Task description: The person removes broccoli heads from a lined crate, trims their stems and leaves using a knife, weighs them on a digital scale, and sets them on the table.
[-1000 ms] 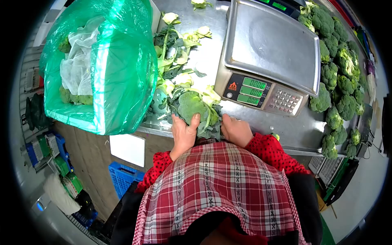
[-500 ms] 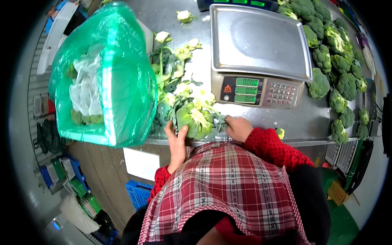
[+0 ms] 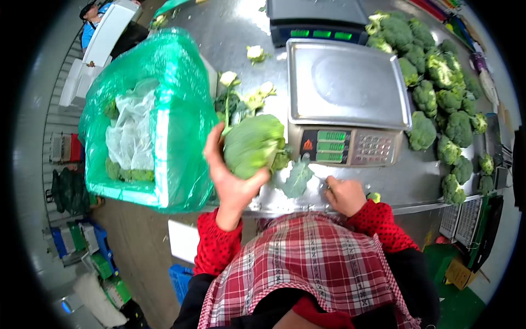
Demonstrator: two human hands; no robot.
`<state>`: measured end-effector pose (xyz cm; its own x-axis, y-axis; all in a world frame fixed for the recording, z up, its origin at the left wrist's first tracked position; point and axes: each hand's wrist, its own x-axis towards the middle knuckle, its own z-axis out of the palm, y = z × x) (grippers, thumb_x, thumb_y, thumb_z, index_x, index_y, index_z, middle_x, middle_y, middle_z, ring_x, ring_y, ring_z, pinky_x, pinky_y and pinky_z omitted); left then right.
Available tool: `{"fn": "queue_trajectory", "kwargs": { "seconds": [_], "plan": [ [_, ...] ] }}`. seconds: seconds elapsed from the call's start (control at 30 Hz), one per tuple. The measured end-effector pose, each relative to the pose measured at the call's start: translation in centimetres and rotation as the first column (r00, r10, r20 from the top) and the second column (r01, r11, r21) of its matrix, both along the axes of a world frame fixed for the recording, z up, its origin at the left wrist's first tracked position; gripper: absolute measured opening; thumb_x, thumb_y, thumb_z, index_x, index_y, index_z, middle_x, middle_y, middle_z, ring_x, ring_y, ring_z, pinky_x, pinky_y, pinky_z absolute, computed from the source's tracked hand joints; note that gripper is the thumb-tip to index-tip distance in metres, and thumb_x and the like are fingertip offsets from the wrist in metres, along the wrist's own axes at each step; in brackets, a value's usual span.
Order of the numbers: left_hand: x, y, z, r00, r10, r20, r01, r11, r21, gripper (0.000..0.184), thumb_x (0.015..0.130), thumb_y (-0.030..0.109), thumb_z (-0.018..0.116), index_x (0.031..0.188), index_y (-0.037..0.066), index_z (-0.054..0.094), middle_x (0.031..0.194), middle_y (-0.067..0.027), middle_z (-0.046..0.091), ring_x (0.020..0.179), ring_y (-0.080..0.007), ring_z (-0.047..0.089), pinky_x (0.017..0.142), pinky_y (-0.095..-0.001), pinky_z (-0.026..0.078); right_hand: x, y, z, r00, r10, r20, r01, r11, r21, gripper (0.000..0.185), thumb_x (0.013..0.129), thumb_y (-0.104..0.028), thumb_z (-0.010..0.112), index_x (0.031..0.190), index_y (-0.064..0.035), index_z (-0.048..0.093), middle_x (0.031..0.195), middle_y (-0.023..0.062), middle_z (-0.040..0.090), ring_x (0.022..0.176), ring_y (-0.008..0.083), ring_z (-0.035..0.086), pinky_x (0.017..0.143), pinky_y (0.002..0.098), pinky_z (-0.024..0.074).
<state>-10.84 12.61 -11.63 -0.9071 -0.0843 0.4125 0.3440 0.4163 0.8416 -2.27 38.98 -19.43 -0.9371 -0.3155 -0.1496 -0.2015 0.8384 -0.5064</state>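
Note:
My left hand [image 3: 233,183] is wrapped round a head of broccoli [image 3: 255,145], raised near the table's front edge with its pale stalk side turned right. My right hand [image 3: 346,196] is closed at the table edge, below the scale's keypad. A thin pale thing runs from its fingers toward a loose broccoli leaf [image 3: 297,179]; I cannot make out what it is. Trimmed stalks and leaves [image 3: 253,101] lie behind the held broccoli. At the left stands a crate lined with a green plastic bag [image 3: 189,120], with broccoli and a white crumpled sheet [image 3: 131,131] inside.
A weighing scale [image 3: 346,82] with a steel pan stands right of the broccoli. Another scale [image 3: 318,34] is behind it. Many broccoli heads [image 3: 449,101] are piled at the right. Blue and green crates [image 3: 98,241] stand on the floor at left. A person [image 3: 93,24] is at the far left.
My left hand has lifted the broccoli off the trimmings and turned it over. My right hand has moved away to the right, and a leaf now lies loose between the hands.

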Motion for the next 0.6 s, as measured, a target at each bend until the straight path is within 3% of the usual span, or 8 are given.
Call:
{"fn": "queue_trajectory", "kwargs": {
  "seconds": [0.07,0.13,0.23,0.3,0.37,0.5,0.57,0.6],
  "plan": [
    [-4.5,3.7,0.5,0.915,-0.199,-0.350,0.093,0.950,-0.297,0.086,0.053,0.014,0.080,0.131,0.002,0.048,0.134,-0.0209,0.046,0.121,-0.0396,0.049,0.101,-0.0471,0.040,0.0,0.9,1.5,0.999,0.022,-0.031,-0.020,0.999,0.041,0.019,0.084,-0.020,0.064,0.088,-0.0044,0.053,0.064,0.0178,0.061,0.060,0.0389,0.062,0.054,0.0499,0.0475],
    [-7.4,7.3,-0.1,0.864,-0.365,-0.347,0.103,0.802,-0.588,0.086,0.049,0.018,0.083,0.129,0.008,0.054,0.136,-0.0182,0.048,0.129,-0.0413,0.042,0.102,-0.0527,0.035,0.4,2.1,3.4,1.000,0.023,-0.011,-0.022,0.995,0.100,0.021,0.083,-0.020,0.065,0.088,-0.0040,0.053,0.065,0.0176,0.062,0.060,0.0387,0.062,0.054,0.0494,0.0475],
    [-10.2,10.5,-2.3,0.704,-0.597,-0.385,0.070,0.598,-0.799,0.081,0.053,0.015,0.081,0.130,0.013,0.056,0.143,-0.0165,0.045,0.134,-0.0389,0.039,0.107,-0.0514,0.032,2.5,5.0,5.9,0.999,0.017,0.030,-0.021,0.986,0.163,0.020,0.082,-0.021,0.066,0.089,-0.0058,0.056,0.067,0.0181,0.063,0.063,0.0387,0.063,0.057,0.0506,0.0493],
    [-7.7,9.8,-1.2,0.820,-0.522,-0.234,0.280,0.723,-0.631,0.078,0.060,0.023,0.081,0.133,0.010,0.054,0.144,-0.0179,0.045,0.135,-0.0384,0.039,0.108,-0.0493,0.034,3.9,7.4,8.3,0.983,-0.034,0.182,-0.002,0.981,0.195,0.019,0.083,-0.023,0.066,0.092,-0.0078,0.059,0.071,0.0182,0.065,0.067,0.0381,0.065,0.060,0.0508,0.0505],
    [-4.5,8.4,-3.2,0.879,-0.386,-0.278,0.233,0.859,-0.456,0.076,0.069,0.038,0.078,0.132,0.005,0.052,0.139,-0.0208,0.049,0.130,-0.0393,0.045,0.108,-0.0491,0.034,5.1,8.3,8.7,0.965,-0.140,0.223,0.084,0.966,0.245,0.021,0.082,-0.025,0.066,0.095,-0.0087,0.062,0.073,0.0177,0.066,0.069,0.0385,0.065,0.062,0.0503,0.0509],
    [2.9,6.2,-7.5,0.772,-0.622,-0.130,0.521,0.737,-0.431,0.076,0.080,0.056,0.066,0.129,0.000,0.052,0.134,-0.0214,0.055,0.127,-0.0359,0.050,0.109,-0.0489,0.032,4.6,7.0,6.4,0.946,-0.080,0.314,0.080,0.997,0.012,0.024,0.083,-0.025,0.065,0.103,-0.0101,0.065,0.077,0.0206,0.065,0.076,0.0398,0.065,0.069,0.0503,0.0515],
    [3.4,5.1,-8.7,0.874,-0.470,-0.124,0.420,0.858,-0.296,0.064,0.083,0.045,0.064,0.124,-0.002,0.053,0.128,-0.0212,0.058,0.121,-0.0347,0.053,0.105,-0.0498,0.036,4.7,8.9,5.0,0.948,-0.132,0.291,0.070,0.975,0.213,0.026,0.083,-0.024,0.066,0.104,-0.0097,0.066,0.079,0.0204,0.066,0.075,0.0394,0.065,0.068,0.0479,0.0523],
    [3.3,4.3,-9.0,0.908,-0.414,-0.069,0.366,0.862,-0.351,0.062,0.082,0.044,0.065,0.123,-0.002,0.053,0.126,-0.0217,0.058,0.119,-0.0349,0.054,0.103,-0.0495,0.037,4.1,9.6,5.0,0.949,-0.207,0.237,0.196,0.978,0.070,0.027,0.082,-0.024,0.069,0.105,-0.0086,0.067,0.079,0.0194,0.066,0.075,0.0384,0.066,0.069,0.0457,0.0528]
  ]
}}
